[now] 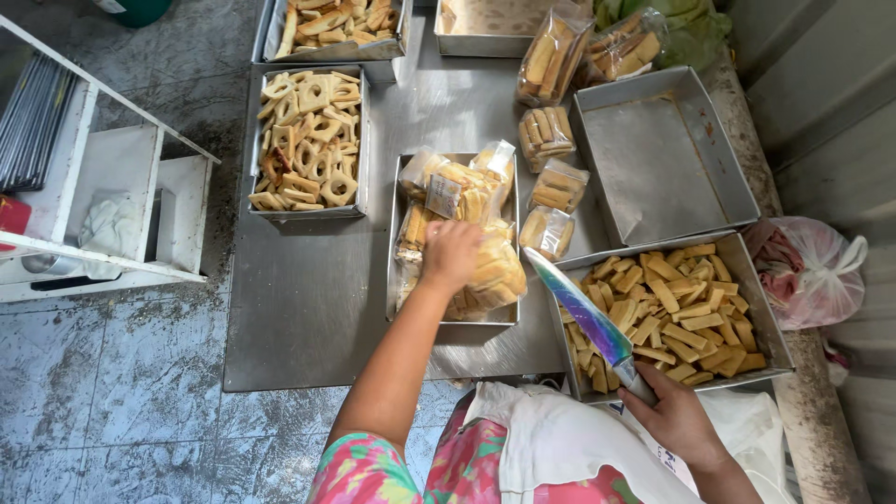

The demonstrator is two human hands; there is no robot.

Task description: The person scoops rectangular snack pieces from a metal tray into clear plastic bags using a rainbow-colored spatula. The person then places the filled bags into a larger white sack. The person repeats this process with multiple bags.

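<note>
My left hand [450, 254] reaches forward into a metal tray [397, 201] piled with clear bags of biscuit sticks [493, 271]; its fingers close on one bag in the pile. My right hand [674, 420] grips the handle of a knife with an iridescent blade [581, 313]. The blade points up and left, over the near left corner of a tray of loose biscuit sticks [761, 308].
An empty metal tray [658, 159] sits at the back right. A tray of ring-shaped biscuits [310, 140] lies at the left, more trays behind it. Several filled bags [551, 177] lie on the steel table [308, 299]. A white shelf [103, 187] stands left; a plastic bag [812, 271] lies right.
</note>
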